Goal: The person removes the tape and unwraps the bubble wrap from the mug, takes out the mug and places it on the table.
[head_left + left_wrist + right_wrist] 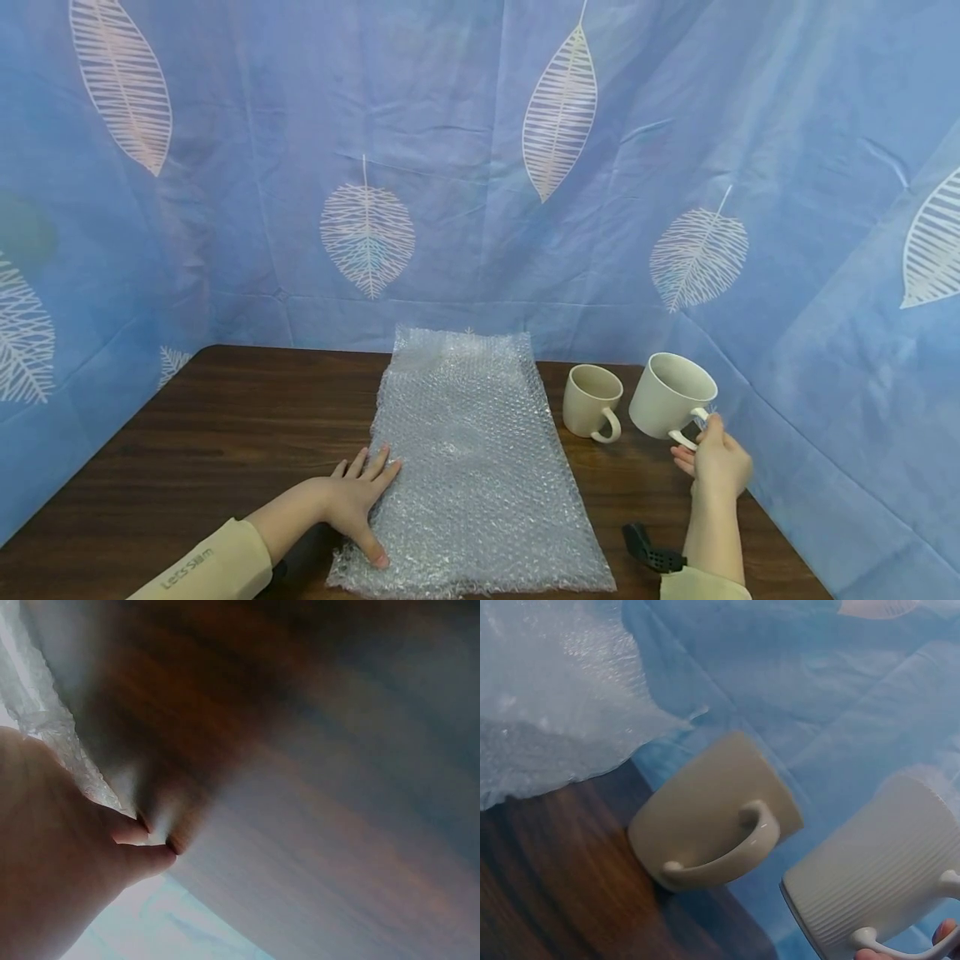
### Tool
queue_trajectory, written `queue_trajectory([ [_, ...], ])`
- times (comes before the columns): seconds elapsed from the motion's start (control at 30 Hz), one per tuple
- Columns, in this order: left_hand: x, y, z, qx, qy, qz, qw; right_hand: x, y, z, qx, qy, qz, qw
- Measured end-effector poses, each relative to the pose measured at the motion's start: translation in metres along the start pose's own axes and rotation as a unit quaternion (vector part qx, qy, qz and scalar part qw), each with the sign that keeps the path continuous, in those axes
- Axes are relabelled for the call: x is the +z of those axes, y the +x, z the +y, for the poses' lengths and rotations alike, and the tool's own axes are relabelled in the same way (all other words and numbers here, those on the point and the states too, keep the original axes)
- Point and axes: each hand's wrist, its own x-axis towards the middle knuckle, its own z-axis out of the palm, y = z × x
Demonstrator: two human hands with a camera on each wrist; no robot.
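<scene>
My right hand (722, 462) grips the handle of a white mug (667, 400), tilted and raised at the right of the table. Fine ribs run round this mug (885, 870) in the right wrist view, where only fingertips show at its handle. Just left of it a plain beige mug (588, 404) stands upright on the table, its handle toward the front right. My left hand (352, 500) lies with fingers spread on the left edge of a long sheet of bubble wrap (480, 467). In the left wrist view, the fingers of that hand (60, 847) reach past the wrap's edge.
The bubble wrap runs from the front of the dark wooden table (210, 450) to its back edge. Blue cloth (450, 167) with white leaf prints hangs behind and at both sides. A black strap piece (651, 550) sits by the right wrist.
</scene>
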Motion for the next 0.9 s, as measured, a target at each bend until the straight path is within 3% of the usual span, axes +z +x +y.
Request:
queue_trajectory([
  [0.23, -0.011, -0.012, 0.020, -0.021, -0.001, -0.020, 0.9996, 0.002, 0.008, 0.014, 0.011, -0.011, 0.002, 1.000],
  [0.6, 0.004, 0.006, -0.007, 0.004, 0.010, -0.005, 0.9999, 0.006, 0.011, 0.025, 0.012, -0.015, 0.005, 1.000],
  [0.9, 0.001, 0.005, -0.003, -0.003, 0.013, -0.011, 0.9999, 0.009, 0.015, 0.034, 0.021, -0.027, 0.010, 0.999],
])
